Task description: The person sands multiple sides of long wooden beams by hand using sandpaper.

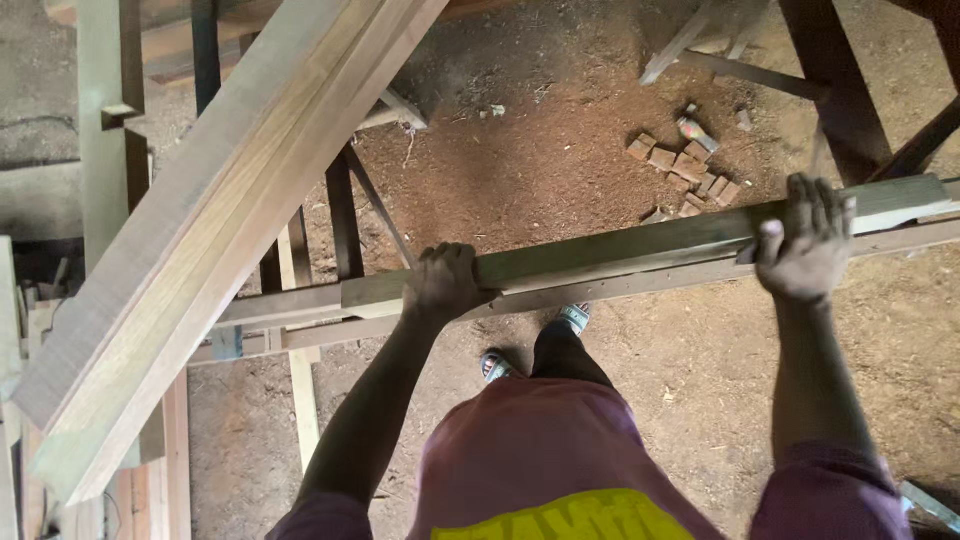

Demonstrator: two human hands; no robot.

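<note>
My left hand (443, 283) curls over the near end of a long wooden beam (640, 248); my right hand (805, 250) clamps it farther along. The beam runs crosswise before me, above the sawdust floor (560, 160), with stacked planks (210, 230) leaning at my left.

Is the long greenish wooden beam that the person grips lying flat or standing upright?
Lying roughly level. The greenish beam runs across the view, with the left hand and right hand both wrapped on it.

Workshop floor and stacked timber

Pale planks (200, 230) slant at left; small wood blocks (685, 170) lie on the sawdust floor (560, 150) beyond.
</note>
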